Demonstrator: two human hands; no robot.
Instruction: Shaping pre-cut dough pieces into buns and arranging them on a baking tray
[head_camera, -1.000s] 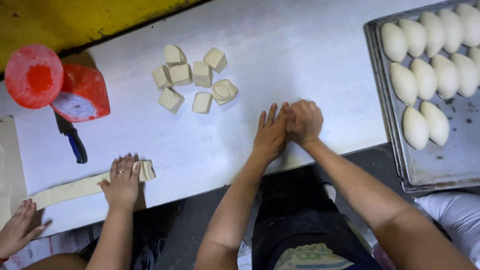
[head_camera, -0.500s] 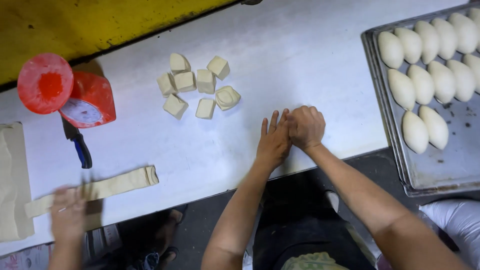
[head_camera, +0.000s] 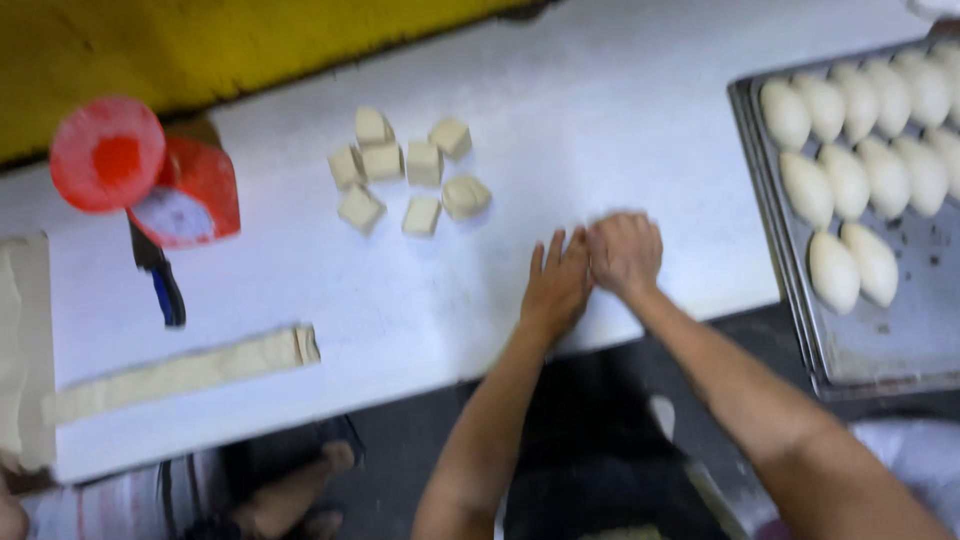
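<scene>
While the left hand (head_camera: 556, 285) lay flat and open on the desk (head_camera: 620, 120), the right hand (head_camera: 625, 253) was cupped shut just right of it; any dough beneath was hidden. Cut dough cubes (head_camera: 405, 175) sat far-left, nearer the left hand.

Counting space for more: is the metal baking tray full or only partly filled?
Partly filled: shaped dough pieces cover the tray's far end; its near end is bare.

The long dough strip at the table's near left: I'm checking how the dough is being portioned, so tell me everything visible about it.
The dough strip is a pale cream, flat, narrow band that looks soft. It lies slanted on the white table close to the near edge, its right end cut square and showing a fold or layer line. Its left end meets a wider dough sheet. No hand touches it; a blue-handled knife lies just beyond it.
</scene>
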